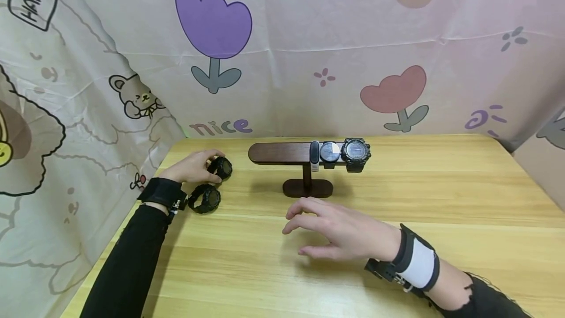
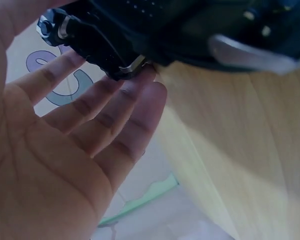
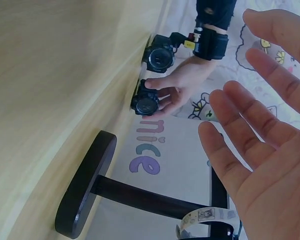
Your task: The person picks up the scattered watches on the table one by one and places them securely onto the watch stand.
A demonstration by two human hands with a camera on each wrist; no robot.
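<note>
At the table's left side my left hand (image 1: 194,167) holds a black wristwatch (image 1: 224,168) between thumb and fingers. Its strap is closed in a loop, and the round dial faces away from the palm. Just nearer to me, beside the wrist, a second black wristwatch (image 1: 211,199) stands on the table. My right hand (image 1: 337,229) hovers in front of a dark wooden watch stand (image 1: 278,153), fingers spread and slightly bent, with nothing in them. On the right half of the stand's bar sit a slim dark band (image 1: 315,153), a round-faced watch (image 1: 329,152) and a chunky black watch (image 1: 355,151).
The light wooden table (image 1: 247,269) ends at a printed cloth backdrop (image 1: 291,92), which also hangs along the left side. The stand's oval base (image 1: 307,189) rests near the back edge. Each wrist wears a black strap (image 1: 163,193).
</note>
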